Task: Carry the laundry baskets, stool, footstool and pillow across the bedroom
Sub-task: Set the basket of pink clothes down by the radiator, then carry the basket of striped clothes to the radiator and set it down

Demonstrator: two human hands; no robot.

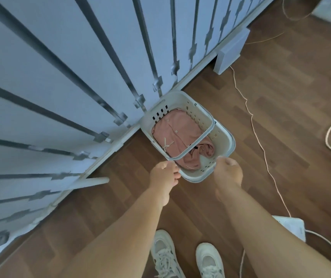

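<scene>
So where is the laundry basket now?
In the head view the laundry basket sits mid-frame on the wooden floor against the white wardrobe, its near rim gripped by left hand and right hand.

1. The brown wood-plank floor (292,109) carries everything in view.
2. A white perforated plastic laundry basket (223,137) stands on it, just beside the base of the pale blue panelled wardrobe front (60,81).
3. A small pale blue rectangular block (233,51) sits on the planks against the wardrobe base, further along.
4. A thin orange cord (260,145) snakes across the floor to the right of the basket.
5. A thicker pale looped cable (328,137) lies near the right edge.
6. A flat white device (292,227) rests on the floor at lower right.
7. Two white lace-up sneakers (186,257) stand on the planks at the bottom.
</scene>
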